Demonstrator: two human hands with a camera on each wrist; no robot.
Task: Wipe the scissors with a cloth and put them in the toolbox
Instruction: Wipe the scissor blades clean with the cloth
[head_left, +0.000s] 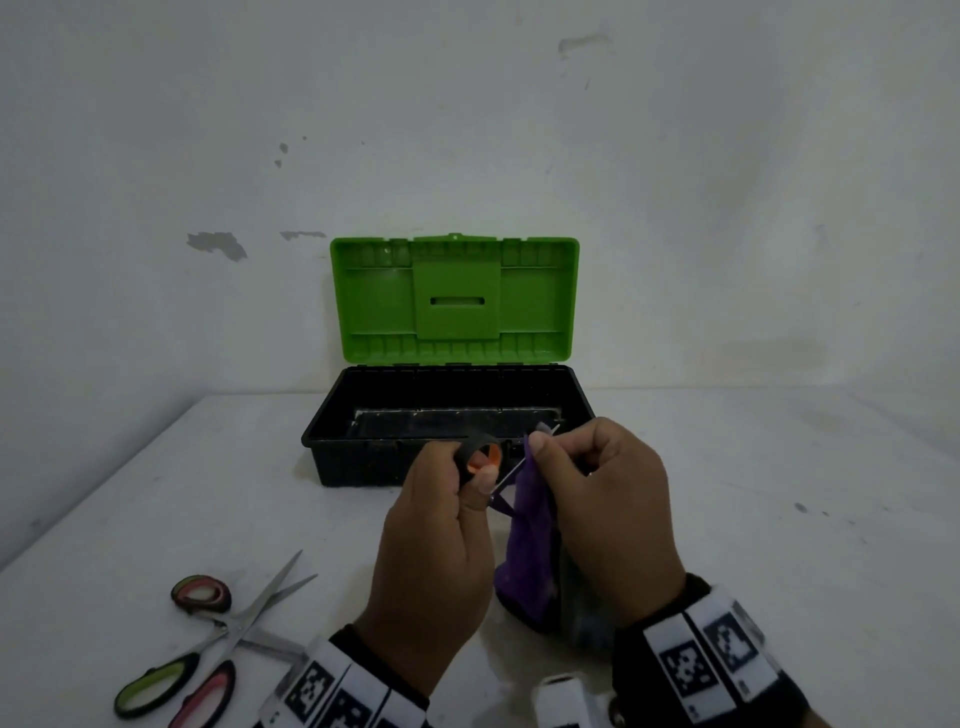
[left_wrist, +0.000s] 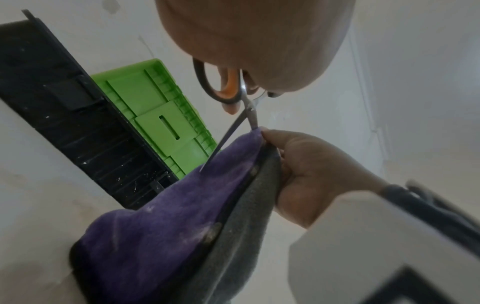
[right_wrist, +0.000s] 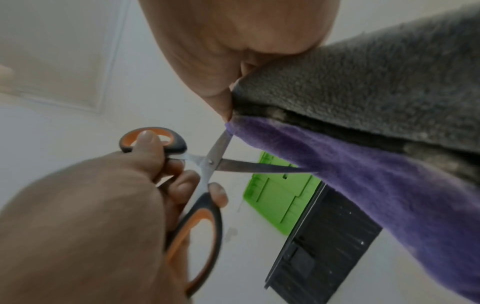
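My left hand (head_left: 431, 525) holds the black-and-orange scissors (head_left: 480, 454) by the handles, a finger through one ring, blades spread apart. With thumb and fingers, my right hand (head_left: 608, 499) pinches a purple-and-grey cloth (head_left: 524, 551) around one blade. The other blade (right_wrist: 259, 167) points bare across the purple side of the cloth (right_wrist: 363, 174). The rest of the cloth (left_wrist: 168, 216) hangs down to the table. Just behind both hands stands the black toolbox (head_left: 363, 457), open and dark inside, its green lid (head_left: 452, 301) upright against the wall.
Two more pairs of scissors (head_left: 208, 639), with green and pink handles, lie crossed on the white table at the front left. A white wall rises right behind the toolbox. Bare tabletop (head_left: 753, 493) stretches to the right of the hands.
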